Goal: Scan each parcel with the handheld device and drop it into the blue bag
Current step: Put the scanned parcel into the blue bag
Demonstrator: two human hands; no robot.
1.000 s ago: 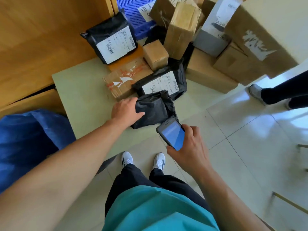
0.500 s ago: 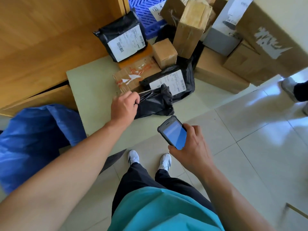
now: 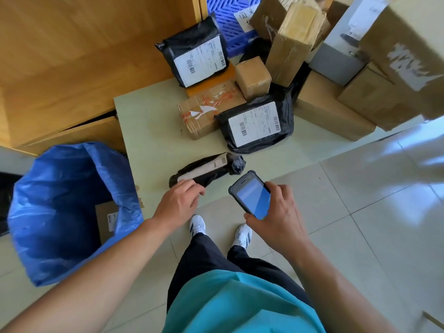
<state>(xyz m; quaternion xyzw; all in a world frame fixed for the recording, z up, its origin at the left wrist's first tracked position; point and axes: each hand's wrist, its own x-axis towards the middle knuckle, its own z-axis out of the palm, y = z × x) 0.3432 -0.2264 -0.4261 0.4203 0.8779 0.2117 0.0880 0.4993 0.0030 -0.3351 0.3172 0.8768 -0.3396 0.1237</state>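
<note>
Head view: pale table (image 3: 149,131) on tiled floor (image 3: 360,224); left hand (image 3: 179,204) grips black parcel (image 3: 209,168), right hand (image 3: 280,217) grasps scanner (image 3: 252,194).

Single head-worn view, looking steeply down, close over a low table (image 3: 149,131)

Crinkled glossy black plastic parcel (image 3: 211,168) with a paper label; matt brown cardboard boxes (image 3: 253,78); shiny blue plastic bag (image 3: 72,207); smooth pale platform (image 3: 149,131); glossy floor tiles (image 3: 360,212); glass-screened handheld device (image 3: 252,195).

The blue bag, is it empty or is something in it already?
Not empty. The blue bag gapes open, and a brown box with a white label lies inside.
</note>
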